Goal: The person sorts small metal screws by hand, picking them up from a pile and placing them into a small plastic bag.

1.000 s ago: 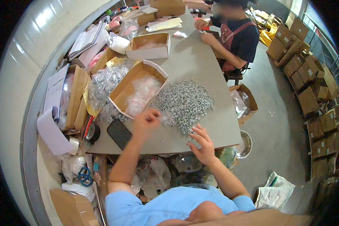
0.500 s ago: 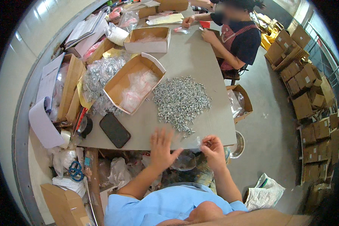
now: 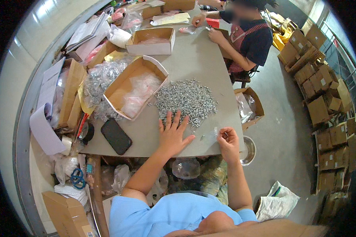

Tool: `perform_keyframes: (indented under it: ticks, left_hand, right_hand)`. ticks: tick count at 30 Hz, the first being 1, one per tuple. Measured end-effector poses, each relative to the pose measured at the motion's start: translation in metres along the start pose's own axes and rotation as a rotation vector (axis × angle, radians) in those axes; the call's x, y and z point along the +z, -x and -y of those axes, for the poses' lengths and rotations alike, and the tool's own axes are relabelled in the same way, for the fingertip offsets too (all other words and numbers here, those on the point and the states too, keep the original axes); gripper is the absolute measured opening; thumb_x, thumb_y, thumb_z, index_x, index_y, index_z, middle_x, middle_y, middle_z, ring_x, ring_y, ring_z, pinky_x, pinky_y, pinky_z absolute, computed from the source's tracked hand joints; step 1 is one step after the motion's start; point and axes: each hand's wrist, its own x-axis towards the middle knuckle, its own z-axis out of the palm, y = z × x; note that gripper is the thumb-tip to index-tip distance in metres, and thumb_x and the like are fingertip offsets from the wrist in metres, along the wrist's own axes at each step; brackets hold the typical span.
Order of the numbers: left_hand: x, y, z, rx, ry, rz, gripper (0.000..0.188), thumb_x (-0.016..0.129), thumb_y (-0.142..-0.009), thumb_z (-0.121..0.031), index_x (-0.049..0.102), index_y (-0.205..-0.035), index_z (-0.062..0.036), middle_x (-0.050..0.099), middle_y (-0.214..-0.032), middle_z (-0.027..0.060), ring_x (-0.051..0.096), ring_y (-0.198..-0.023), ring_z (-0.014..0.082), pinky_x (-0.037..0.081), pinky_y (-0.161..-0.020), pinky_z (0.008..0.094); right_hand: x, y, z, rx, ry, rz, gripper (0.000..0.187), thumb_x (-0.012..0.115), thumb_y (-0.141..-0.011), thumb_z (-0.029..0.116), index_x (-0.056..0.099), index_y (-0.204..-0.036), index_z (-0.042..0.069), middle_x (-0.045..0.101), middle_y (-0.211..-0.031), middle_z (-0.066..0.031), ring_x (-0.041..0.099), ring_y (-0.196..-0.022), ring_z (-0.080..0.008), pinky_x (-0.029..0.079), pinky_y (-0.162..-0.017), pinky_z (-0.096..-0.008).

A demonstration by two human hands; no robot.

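Observation:
A heap of small silver screws [image 3: 188, 98] lies on the grey table [image 3: 144, 136]. My left hand [image 3: 173, 136] is spread flat at the heap's near edge, its fingertips touching the closest screws and nothing held in it. To the right, near the table's front edge, my right hand [image 3: 229, 143] is closed in a pinch on a small clear plastic bag [image 3: 215, 133], which is hard to see against the tabletop. One or two loose screws [image 3: 202, 137] lie between my hands. Left of the heap, an open white cardboard box [image 3: 114, 91] contains clear plastic bags [image 3: 140, 89].
A black phone [image 3: 116, 136] rests near the table's front left. Filled bags of hardware [image 3: 101, 81] are piled behind it. Across the table a co-worker [image 3: 249, 39] sits handling small things. A metal bowl [image 3: 249, 152] and a carton [image 3: 253, 106] stand off the right edge.
My left hand has moved forward to the edge of the screw heap. My right hand has also moved forward, still pinching the clear bag. The view has shifted slightly.

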Motion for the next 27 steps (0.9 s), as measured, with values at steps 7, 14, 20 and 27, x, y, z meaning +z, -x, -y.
perform_keyframes:
  ticks: [7, 14, 20, 27]
  left_hand:
    - [-0.006, 0.037, -0.009, 0.022, 0.007, 0.118, 0.080, 0.051, -0.082, -0.061, 0.031, -0.144, -0.0158, 0.013, -0.154, 0.0117, 0.006, -0.140, 0.0417, 0.007, -0.107, 0.0642]
    - [-0.016, 0.028, -0.022, 0.189, -0.004, 0.200, 0.078, 0.045, -0.083, -0.066, 0.038, -0.141, -0.0144, 0.012, -0.154, 0.0111, 0.002, -0.141, 0.0408, 0.004, -0.106, 0.0655]
    - [-0.023, 0.047, -0.025, 0.245, 0.733, -0.063, 0.054, 0.065, -0.083, -0.042, 0.055, -0.122, -0.0052, 0.052, -0.125, 0.0171, 0.049, -0.117, 0.0280, 0.037, -0.096, 0.0440]
    - [-0.025, 0.072, -0.026, -0.189, 1.436, 0.305, 0.011, 0.067, -0.084, -0.008, 0.062, -0.092, -0.0019, 0.062, -0.083, 0.0010, 0.057, -0.072, 0.0076, 0.045, -0.063, 0.0209]
  right_hand:
    - [0.002, 0.009, 0.000, 0.007, 0.045, 0.035, 0.033, 0.060, -0.075, -0.011, 0.051, -0.102, 0.006, 0.049, -0.091, 0.0000, 0.050, -0.085, -0.0080, 0.042, -0.076, -0.0202]
    - [0.001, 0.010, 0.003, -0.016, 0.101, 0.095, 0.033, 0.060, -0.075, -0.012, 0.051, -0.101, 0.006, 0.049, -0.092, -0.0001, 0.051, -0.086, -0.0086, 0.044, -0.075, -0.0208]
    - [0.045, 0.044, 0.040, -0.238, 0.632, 0.286, 0.026, 0.064, -0.073, -0.009, 0.058, -0.094, 0.005, 0.050, -0.103, -0.0095, 0.058, -0.086, -0.0186, 0.052, -0.070, -0.0289]
    - [0.063, 0.063, 0.041, -0.456, 0.828, 0.350, 0.032, 0.070, -0.071, -0.007, 0.059, -0.098, 0.005, 0.051, -0.102, -0.0104, 0.060, -0.084, -0.0206, 0.052, -0.069, -0.0293]
